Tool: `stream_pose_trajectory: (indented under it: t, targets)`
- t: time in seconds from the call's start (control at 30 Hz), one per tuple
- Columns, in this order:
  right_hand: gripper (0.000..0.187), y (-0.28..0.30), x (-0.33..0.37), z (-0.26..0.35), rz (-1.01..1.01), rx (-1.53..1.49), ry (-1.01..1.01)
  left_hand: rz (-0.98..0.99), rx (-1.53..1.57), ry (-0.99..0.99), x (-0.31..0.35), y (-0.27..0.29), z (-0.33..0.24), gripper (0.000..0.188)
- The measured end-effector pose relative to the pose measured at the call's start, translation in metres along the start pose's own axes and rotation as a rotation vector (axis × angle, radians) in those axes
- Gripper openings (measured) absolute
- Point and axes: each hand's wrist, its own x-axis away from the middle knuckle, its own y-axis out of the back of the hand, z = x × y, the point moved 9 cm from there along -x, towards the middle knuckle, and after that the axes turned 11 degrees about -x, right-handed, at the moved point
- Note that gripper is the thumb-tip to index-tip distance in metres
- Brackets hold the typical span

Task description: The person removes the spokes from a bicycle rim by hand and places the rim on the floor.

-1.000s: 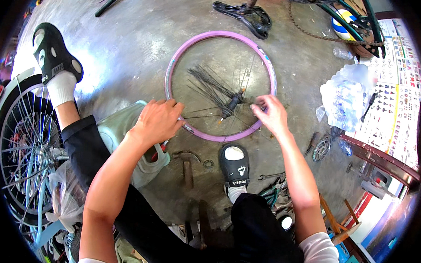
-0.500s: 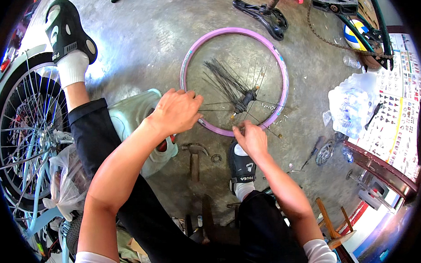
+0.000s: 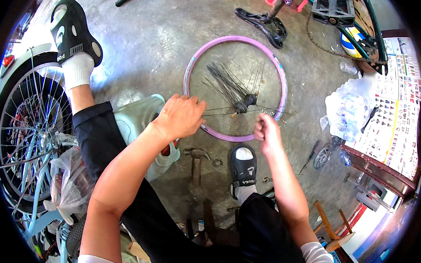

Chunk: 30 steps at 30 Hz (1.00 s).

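From where I stand, the purple bicycle wheel rim (image 3: pixel 283 83) lies in front of the person, just beyond the right shoe (image 3: pixel 243 173), over the concrete floor (image 3: pixel 146 41). Inside its ring sits a dark hub (image 3: pixel 243 105) with a bundle of loose-ended spokes (image 3: pixel 224 81) fanned toward the far left; a few others reach out toward the rim near the hands.

Left hand (image 3: pixel 181 114): wrapped over the near-left section of the rim, apparently gripping it, fingertips partly out of sight. Right hand (image 3: pixel 268 130): fingers curled in above the near-right section; whether they pinch a spoke end or another small part, I cannot tell.

Handling: the rim is probably light and stiff, its painted surface fairly smooth, so a dry, full-finger hold should be enough. Grip it across its width, clear of the spoke holes (too small to make out from here). The hub is likely the densest piece; support it by its body, not by the spokes. Single spokes should flex readily and may bend if leaned on. Pinch each near its outer end, where it is easiest to steer.
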Motion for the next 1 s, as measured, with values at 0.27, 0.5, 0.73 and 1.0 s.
stream_pose_trajectory:
  t: [0.27,0.5,0.73,1.0]
  targets:
    - [0.032,-0.005,-0.061,0.077,0.059,-0.334,-0.039,-0.034,0.002,-0.021,-0.006,0.002,-0.005,0.036]
    - [0.027,-0.001,-0.067,0.078,-0.018,-0.009,0.33,-0.029,0.016,-0.007,-0.003,0.002,0.001,0.036]
    - [0.026,0.034,-0.048,0.025,-0.146,0.386,0.396,-0.08,0.013,-0.018,-0.002,0.007,-0.002,0.035]
    - [0.041,0.005,-0.073,0.005,-0.192,0.542,0.08,-0.042,0.018,-0.02,-0.001,0.003,-0.003,0.035]
